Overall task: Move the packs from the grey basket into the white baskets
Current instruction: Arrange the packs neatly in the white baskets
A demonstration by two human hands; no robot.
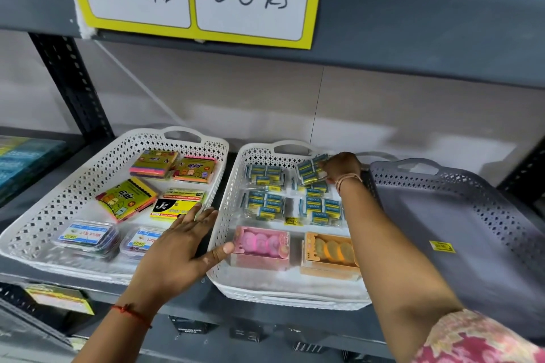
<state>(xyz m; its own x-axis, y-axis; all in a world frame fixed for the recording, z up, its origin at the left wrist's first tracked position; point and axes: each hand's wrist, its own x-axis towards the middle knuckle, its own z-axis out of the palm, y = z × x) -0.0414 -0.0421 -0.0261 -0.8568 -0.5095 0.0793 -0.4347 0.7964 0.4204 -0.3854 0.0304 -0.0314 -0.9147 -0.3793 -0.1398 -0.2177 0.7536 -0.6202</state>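
On the shelf [177, 286], the left white basket [38, 233] sits toward the left end, holding bright sticky-note packs and clear boxes. The left hand [180, 244] hovers flat over the gap between the two white baskets, fingers spread, holding nothing, thumb touching the middle white basket [230, 200]. That basket carries blue-and-yellow packs in rows, pink and orange boxes at the front. The right hand [342, 168] pinches one blue pack [309, 169] at its back right corner. The grey basket [460, 233], at the right end, looks bare.
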